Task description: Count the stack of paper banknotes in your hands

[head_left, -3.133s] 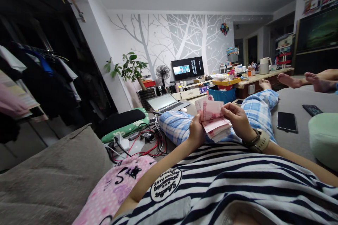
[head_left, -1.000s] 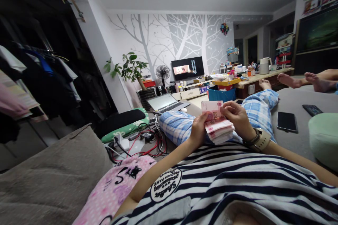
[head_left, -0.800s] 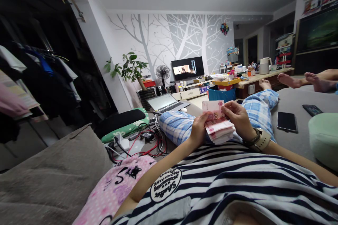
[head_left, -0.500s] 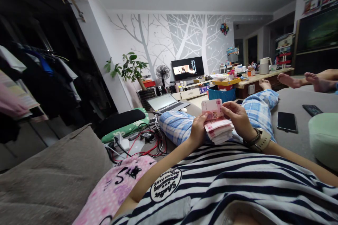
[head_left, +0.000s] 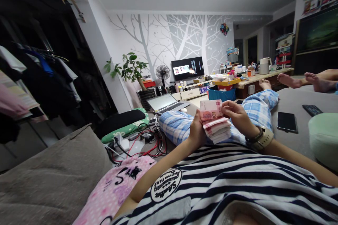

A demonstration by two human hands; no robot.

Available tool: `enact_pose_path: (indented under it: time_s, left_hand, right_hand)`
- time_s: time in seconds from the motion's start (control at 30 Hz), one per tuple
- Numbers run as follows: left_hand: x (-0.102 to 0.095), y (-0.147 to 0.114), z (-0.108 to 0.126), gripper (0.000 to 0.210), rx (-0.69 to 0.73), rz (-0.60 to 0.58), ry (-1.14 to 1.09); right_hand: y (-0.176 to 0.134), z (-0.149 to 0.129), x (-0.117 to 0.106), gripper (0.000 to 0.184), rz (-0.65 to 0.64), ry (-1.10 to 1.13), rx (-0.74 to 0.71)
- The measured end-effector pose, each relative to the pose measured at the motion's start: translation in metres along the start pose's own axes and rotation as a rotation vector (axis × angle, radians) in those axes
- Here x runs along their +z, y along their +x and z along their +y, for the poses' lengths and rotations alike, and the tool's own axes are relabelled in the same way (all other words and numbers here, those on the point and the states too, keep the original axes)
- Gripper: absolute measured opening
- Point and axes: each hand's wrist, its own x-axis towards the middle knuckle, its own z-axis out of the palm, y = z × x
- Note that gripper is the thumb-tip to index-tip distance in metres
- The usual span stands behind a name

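A thick stack of red 100 banknotes (head_left: 217, 130) is in my left hand (head_left: 196, 130), folded so that part stands up and part bends down toward my lap. The fingers of that hand wrap around the stack's left side. My right hand (head_left: 237, 115) is at the upper right edge of the upright notes, thumb and fingers closed together at their corner. A watch with a light strap (head_left: 264, 138) and a dark bracelet are on my right wrist. Under the money lie my striped shirt (head_left: 237, 168) and blue plaid trousers (head_left: 175, 124).
On the sofa at right are a phone (head_left: 287, 122), a remote (head_left: 312, 110) and a pale green rounded object (head_left: 324, 139). At left are tangled cables (head_left: 155, 144) and a laptop (head_left: 169, 103). Another person's bare feet (head_left: 289, 80) rest at far right. A cluttered table (head_left: 264, 77) stands beyond.
The upright notes and my left hand have shifted slightly left. My left thumb has moved back from the front of the notes to their left edge. The television picture differs.
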Motion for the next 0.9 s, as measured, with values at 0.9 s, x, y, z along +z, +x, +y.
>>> enact_pose_path:
  time_s: [0.9]
  left_hand:
    - [-0.018, -0.001, 0.051, 0.074, -0.192, -0.284, 0.277]
  right_hand:
    - [0.041, 0.000, 0.006, 0.037, -0.340, -0.259, -0.486]
